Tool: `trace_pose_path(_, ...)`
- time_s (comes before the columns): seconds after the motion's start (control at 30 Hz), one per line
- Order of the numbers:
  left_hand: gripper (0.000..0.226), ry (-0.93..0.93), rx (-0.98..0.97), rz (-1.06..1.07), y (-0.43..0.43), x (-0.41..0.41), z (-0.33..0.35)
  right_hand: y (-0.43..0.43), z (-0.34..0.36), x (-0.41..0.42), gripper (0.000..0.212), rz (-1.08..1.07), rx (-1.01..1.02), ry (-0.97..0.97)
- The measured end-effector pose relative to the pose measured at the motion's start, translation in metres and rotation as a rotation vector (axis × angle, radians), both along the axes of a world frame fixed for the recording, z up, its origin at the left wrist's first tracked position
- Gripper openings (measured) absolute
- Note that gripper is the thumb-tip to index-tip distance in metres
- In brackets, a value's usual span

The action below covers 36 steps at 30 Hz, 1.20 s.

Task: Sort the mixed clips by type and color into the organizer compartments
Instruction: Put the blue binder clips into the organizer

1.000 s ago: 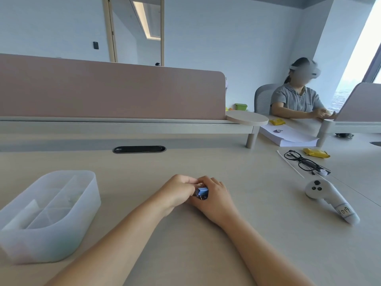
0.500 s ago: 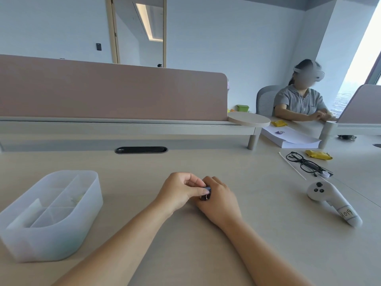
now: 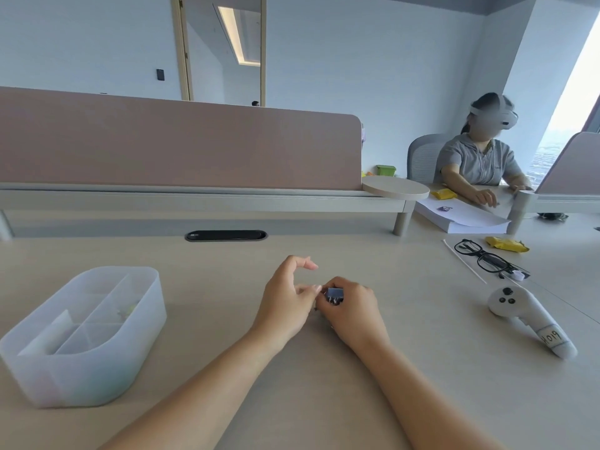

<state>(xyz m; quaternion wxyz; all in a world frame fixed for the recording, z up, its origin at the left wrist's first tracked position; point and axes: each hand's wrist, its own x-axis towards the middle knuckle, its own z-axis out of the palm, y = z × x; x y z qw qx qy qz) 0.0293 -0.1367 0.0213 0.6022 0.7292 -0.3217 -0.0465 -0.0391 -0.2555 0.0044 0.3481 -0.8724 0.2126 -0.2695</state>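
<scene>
Sorting in hand: a person's right hand (image 3: pixel 352 308) grips a small bunch of clips (image 3: pixel 334 295), a blue one uppermost, at mid-desk (image 3: pixel 227 319); the left hand (image 3: pixel 285 300) hovers just beside, thumb and forefinger parted, holding nothing. Likely next: pinching one clip free and carrying it to the translucent organizer (image 3: pixel 97 368), well apart on the left, where something yellow-green (image 3: pixel 130 309) lies in one compartment

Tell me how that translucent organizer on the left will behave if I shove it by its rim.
The organizer looks like thin translucent plastic with little showing inside, so it is probably light and would slide easily on the smooth table. Its base is wide and its walls low, so tipping seems unlikely. The walls may flex slightly.
</scene>
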Motion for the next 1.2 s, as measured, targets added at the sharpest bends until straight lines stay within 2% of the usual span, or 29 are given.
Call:
trace_pose_path(0.07, 0.024, -0.031, -0.075, -0.015, -0.002, -0.003, 0.001, -0.005, 0.005, -0.002, 0.022, -0.002, 0.146, -0.085)
trace_pose_path(0.13, 0.021, -0.064, -0.07, 0.012, -0.002, -0.002, 0.003, -0.014, 0.008, -0.004, 0.029, -0.013, 0.414, -0.23)
trace_pose_path(0.2, 0.018, -0.02, 0.03, -0.016, -0.002, 0.001, 0.001, -0.023, 0.011, -0.006, 0.027, -0.048, 0.78, -0.393)
trace_pose_path(0.27, 0.017, 0.077, 0.151, -0.112, -0.003, 0.003, -0.005, -0.03, 0.012, -0.006, 0.018, -0.049, 1.079, -0.463)
trace_pose_path(0.33, 0.022, 0.12, 0.246, -0.183, -0.004, -0.001, -0.01, -0.034, 0.012, -0.003, 0.015, 0.047, 1.301, -0.496)
trace_pose_path(0.4, 0.028, 0.134, 0.258, -0.204, -0.005, -0.006, -0.011, -0.032, 0.014, 0.003, 0.02, 0.156, 1.45, -0.548)
trace_pose_path(0.57, 0.041, 0.252, 0.149, -0.186, 0.009, -0.005, 0.017, -0.006, 0.039, 0.019, 0.026, 0.252, 1.549, -0.567)
trace_pose_path(0.8, 0.035, 0.1, 0.149, -0.028, 0.082, 0.023, 0.066, 0.066, 0.088, 0.067, 0.023, 0.4, 1.589, -0.494)
trace_pose_path(0.93, 0.039, 0.057, 0.177, 0.067, 0.133, 0.047, 0.086, 0.115, 0.101, 0.108, 0.022, 0.474, 1.573, -0.444)
trace_pose_path(1.1, 0.025, 0.043, 0.194, 0.162, 0.198, 0.085, 0.094, 0.178, 0.104, 0.159, 0.023, 0.533, 1.613, -0.343)
trace_pose_path(1.2, 0.034, 0.007, 0.224, 0.248, 0.229, 0.106, 0.086, 0.207, 0.1, 0.184, 0.026, 0.511, 1.608, -0.266)
